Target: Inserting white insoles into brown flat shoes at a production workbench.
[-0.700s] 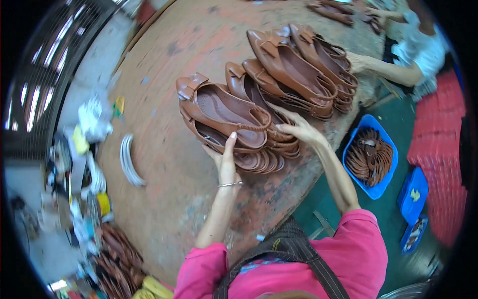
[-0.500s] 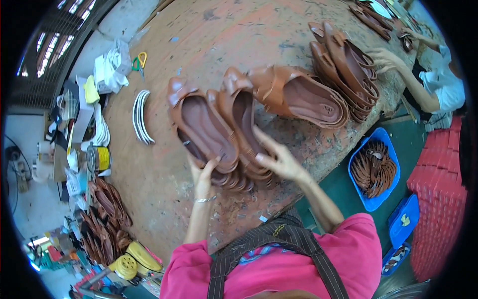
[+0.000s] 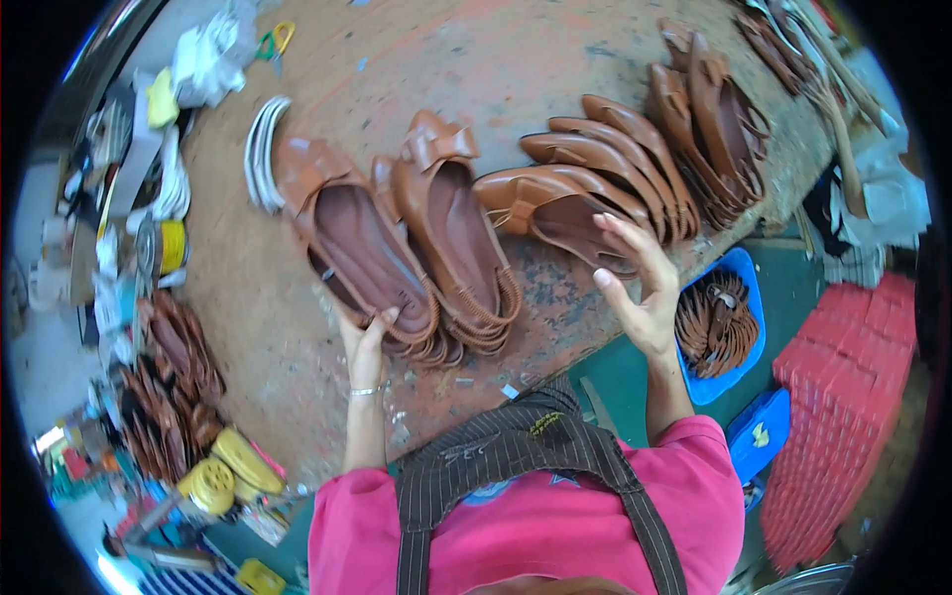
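The left hand (image 3: 362,340) grips the heel end of a brown bow-topped shoe (image 3: 367,243) at its 12 o'clock, over the counter (image 3: 288,397); the right hand (image 3: 649,299) is spread wide, holding nothing, fanned brown shoes (image 3: 585,164) at its 11 o'clock and a blue basin (image 3: 712,391) of brown pieces (image 3: 709,342) at 4 o'clock

One head-worn fisheye looks steeply down from above the apron (image 3: 506,466), over the hands (image 3: 647,302) close in front and the surface (image 3: 456,59) beyond; the wide, upright view bends straight edges toward its dark, round rim.
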Motion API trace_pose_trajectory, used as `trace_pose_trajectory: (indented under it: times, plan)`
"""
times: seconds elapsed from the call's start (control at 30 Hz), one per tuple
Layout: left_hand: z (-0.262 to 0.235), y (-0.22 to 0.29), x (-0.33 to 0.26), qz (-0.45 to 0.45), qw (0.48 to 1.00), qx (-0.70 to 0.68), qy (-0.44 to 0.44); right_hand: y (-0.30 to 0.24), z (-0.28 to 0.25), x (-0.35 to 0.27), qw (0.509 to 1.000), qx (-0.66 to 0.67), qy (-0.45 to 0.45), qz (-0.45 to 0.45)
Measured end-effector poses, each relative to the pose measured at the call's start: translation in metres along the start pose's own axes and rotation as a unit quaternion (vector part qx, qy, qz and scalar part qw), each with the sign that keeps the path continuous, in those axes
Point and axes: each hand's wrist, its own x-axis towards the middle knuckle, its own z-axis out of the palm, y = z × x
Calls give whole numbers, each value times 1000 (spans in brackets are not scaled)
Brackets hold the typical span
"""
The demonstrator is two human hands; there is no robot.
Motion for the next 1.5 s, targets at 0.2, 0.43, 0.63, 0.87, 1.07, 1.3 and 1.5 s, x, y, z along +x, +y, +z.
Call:
trace_pose_trajectory:
  times: [0.2,0.43,0.63,0.87,1.07,1.3,1.5]
  plan:
    - [-4,11,5,-70,997,-4,-46,10,95,-30,901,301,-143,278]
    - [-6,8,-2,-83,996,-34,-29,13,120,-11,808,412,-133,401]
    - [-16,-2,-1,-40,997,-53,-40,4,126,-8,890,276,-196,306]
    - [-106,-31,-41,-34,981,-153,115,-30,191,-40,911,244,-280,178]
    - [-246,-33,-80,-49,973,-155,166,-86,283,-66,893,225,-375,109]
    - [-290,-55,-84,-13,970,-115,215,-85,199,-39,978,-69,-183,-77]
    - [-327,-87,-85,8,982,-94,167,37,39,-7,860,-507,27,60]
